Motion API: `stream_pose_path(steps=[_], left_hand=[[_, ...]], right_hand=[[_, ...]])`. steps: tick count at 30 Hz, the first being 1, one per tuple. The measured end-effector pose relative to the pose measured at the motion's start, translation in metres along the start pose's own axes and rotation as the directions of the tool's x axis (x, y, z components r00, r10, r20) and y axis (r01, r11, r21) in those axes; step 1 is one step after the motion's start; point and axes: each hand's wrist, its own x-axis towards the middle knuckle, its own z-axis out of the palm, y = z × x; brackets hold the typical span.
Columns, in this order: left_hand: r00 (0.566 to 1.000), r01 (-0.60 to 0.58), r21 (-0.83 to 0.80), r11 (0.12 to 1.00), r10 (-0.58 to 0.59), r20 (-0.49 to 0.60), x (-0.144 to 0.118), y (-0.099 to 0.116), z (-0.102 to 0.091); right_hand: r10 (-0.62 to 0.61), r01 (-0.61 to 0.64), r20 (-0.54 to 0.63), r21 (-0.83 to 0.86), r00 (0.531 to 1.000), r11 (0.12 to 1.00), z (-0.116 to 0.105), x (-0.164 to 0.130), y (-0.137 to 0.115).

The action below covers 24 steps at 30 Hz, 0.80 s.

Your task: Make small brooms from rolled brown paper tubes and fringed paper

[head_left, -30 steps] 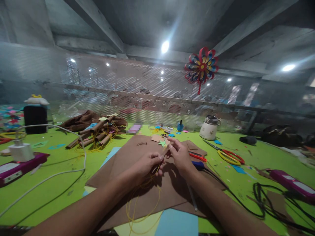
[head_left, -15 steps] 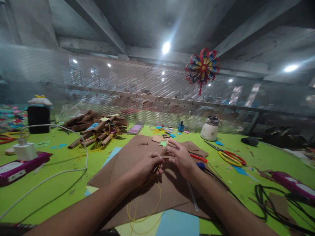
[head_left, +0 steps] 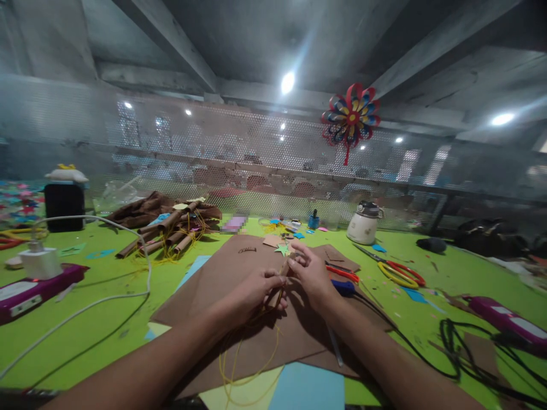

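Note:
Over a large brown paper sheet, my left hand is closed on a small brown paper piece with yellow string looping down from it. My right hand meets the left, its thumb and fingers pinched at the upper end of the same piece. Fingers hide much of what is held. Just beyond them lies a green paper star. A blue-ended tool with a black cord and an orange-red handle lie beside my right wrist. A translucent stick shows below it.
Brown paper rolls with yellow string lie at the left. Scissors and a white jar stand to the right. Purple power strips sit at both sides, with a white cable and black cables.
My right hand's fingers, spread half a second ago, have curled in and now pinch at the small brown paper piece. The left hand keeps its hold.

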Motion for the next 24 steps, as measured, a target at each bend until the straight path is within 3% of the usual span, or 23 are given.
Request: stream_pose_path(steps=[7, 12, 14, 19, 24], left_hand=[[0.999, -0.018, -0.065, 0.998, 0.015, -0.048, 0.004, -0.001, 0.000], [0.999, -0.008, -0.149, 0.989, 0.000, -0.054, 0.002, 0.004, -0.002], [0.998, -0.007, -0.185, 0.983, -0.005, -0.068, 0.000, 0.009, -0.002], [0.990, -0.053, -0.287, 0.957, 0.014, -0.137, 0.000, 0.021, -0.007], [0.969, -0.121, -0.312, 0.942, 0.044, -0.242, -0.003, 0.030, -0.017]], right_hand=[[-0.054, 0.055, 0.006, -0.102, 0.999, 0.993, 0.005, -0.002, 0.000], [0.154, -0.167, 0.145, 0.082, 0.977, 0.983, 0.001, -0.006, -0.015], [0.189, -0.203, 0.134, 0.101, 0.973, 0.974, -0.002, -0.006, -0.016], [0.066, -0.065, 0.044, -0.029, 0.997, 0.997, -0.006, -0.003, -0.006], [-0.008, 0.014, 0.099, -0.065, 0.995, 0.998, -0.001, -0.009, 0.001]])
